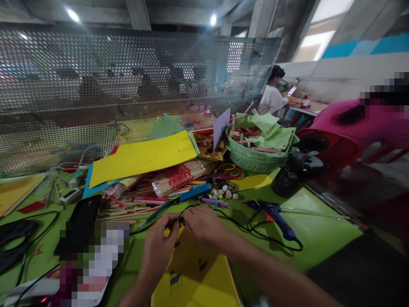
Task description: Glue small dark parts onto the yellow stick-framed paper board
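Note:
My left hand (161, 245) and my right hand (206, 225) meet over the far end of a yellow board (194, 283). Thumb and fingers of both are pinched together, fingertips close to each other. What sits between them is too small and shaded to make out. Small dark-and-yellow striped pieces (174, 278) show on the board below. A blue glue gun (283, 221) with an orange trigger lies right of my right hand, a clear glue stick in its back. Its black cord (234, 217) runs behind my hands. Just beyond them lies a purple pen (215, 203).
Behind are a blue cutter (194, 192), red-handled scissors (230, 172), pebbles (227, 192), packed wooden sticks (179, 178) and yellow sheets (143, 157). A green basket (258, 158) of scraps and a dark container (289, 175) stand right. A black phone (81, 221) lies left. People sit at right.

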The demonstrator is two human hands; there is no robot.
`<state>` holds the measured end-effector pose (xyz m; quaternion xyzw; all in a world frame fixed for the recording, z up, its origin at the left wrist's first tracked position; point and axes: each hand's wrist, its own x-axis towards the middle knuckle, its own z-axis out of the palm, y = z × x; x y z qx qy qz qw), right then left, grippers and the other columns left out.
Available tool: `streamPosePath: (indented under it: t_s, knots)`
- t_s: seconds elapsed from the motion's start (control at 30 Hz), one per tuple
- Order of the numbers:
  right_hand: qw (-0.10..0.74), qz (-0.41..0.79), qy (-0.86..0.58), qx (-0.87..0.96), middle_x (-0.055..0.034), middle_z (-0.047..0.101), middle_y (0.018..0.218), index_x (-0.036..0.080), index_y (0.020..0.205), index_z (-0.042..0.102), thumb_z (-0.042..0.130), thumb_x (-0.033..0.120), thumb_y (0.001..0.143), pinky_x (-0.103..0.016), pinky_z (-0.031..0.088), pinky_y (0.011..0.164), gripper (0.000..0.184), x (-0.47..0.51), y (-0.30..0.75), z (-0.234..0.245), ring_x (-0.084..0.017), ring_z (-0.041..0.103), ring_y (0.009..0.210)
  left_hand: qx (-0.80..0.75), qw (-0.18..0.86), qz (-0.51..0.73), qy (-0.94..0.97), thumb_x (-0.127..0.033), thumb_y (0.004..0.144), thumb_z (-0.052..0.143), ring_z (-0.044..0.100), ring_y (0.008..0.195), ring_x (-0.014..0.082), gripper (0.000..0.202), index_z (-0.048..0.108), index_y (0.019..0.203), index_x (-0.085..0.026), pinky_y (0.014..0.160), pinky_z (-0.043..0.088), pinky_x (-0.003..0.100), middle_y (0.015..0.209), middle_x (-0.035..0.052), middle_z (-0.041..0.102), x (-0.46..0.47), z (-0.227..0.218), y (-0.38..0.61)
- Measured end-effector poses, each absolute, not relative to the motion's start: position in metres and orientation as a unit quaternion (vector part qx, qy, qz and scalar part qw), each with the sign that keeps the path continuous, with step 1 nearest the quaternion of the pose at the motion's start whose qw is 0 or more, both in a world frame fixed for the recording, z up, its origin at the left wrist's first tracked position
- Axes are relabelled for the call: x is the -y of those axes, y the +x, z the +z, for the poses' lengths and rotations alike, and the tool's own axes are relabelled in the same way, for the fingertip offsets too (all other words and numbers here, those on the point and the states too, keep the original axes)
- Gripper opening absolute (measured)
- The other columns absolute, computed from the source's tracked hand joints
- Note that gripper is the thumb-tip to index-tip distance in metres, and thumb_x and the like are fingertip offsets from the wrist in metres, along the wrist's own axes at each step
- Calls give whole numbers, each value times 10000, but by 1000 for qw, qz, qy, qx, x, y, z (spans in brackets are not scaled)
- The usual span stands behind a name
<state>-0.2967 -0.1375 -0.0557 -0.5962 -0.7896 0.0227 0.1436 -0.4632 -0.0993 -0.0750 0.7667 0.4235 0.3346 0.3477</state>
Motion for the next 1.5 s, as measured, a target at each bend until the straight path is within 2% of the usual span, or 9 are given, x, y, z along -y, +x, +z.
streamPosePath:
  t_s: [0.2,0.53,0.87,0.97,1.07,1.2,1.3,1.4,1.5]
  knots:
    - [141,39,-591,793,-88,720,802,150,876,644,475,205,901,-298,408,654,180,135,-297,-61,-203,636,703,-411,356,344,765,-346,864,545,654,774,174,219,668,951,-188,718,507,265,878,39,714,101,-69,-462]
    - [194,19,-564,803,-37,690,759,183,828,607,397,321,985,-282,372,630,296,137,-293,-63,-172,607,685,-437,386,350,733,-337,843,565,661,810,190,203,677,939,-197,727,513,273,900,42,722,102,-58,-461]
    - [211,5,-567,796,-54,679,711,177,767,617,479,193,878,-285,367,607,178,133,-294,-78,-173,566,621,-408,335,327,784,-274,878,514,653,842,188,174,654,947,-198,783,483,295,908,46,706,104,-61,-462]
    - [223,21,-573,788,-36,657,676,188,736,596,470,196,886,-275,362,592,196,132,-292,-76,-168,556,607,-406,372,338,763,-284,869,533,652,823,182,172,657,943,-191,775,483,291,899,46,707,105,-60,-461]
    - [236,48,-571,785,-18,632,674,191,745,575,386,235,964,-258,371,587,293,135,-289,-70,-154,562,620,-411,470,362,692,-308,850,568,649,808,174,180,650,947,-181,749,491,277,888,46,708,105,-58,-459]
    - [331,136,-567,742,-21,641,764,187,839,589,324,304,1017,-244,409,638,341,143,-287,-58,-145,583,699,-417,597,385,567,-303,799,631,633,743,146,193,635,922,-155,692,490,244,805,33,693,103,-56,-455]
    - [394,179,-559,707,-37,676,872,194,970,617,401,304,993,-260,446,699,243,146,-285,-54,-160,616,784,-405,619,396,545,-290,780,658,609,694,122,217,646,941,-145,669,483,232,788,31,684,100,-57,-455]
    - [406,166,-550,711,-61,691,990,209,1051,631,495,275,946,-298,475,776,184,147,-285,-55,-189,635,902,-399,613,406,548,-279,783,659,601,691,114,212,654,947,-144,668,484,230,795,31,677,98,-60,-456]
    - [403,131,-554,716,-59,695,977,216,1074,640,538,251,923,-298,494,757,185,148,-286,-56,-185,643,873,-393,606,407,560,-259,788,653,596,690,105,194,652,942,-143,661,476,219,803,30,675,99,-64,-456]
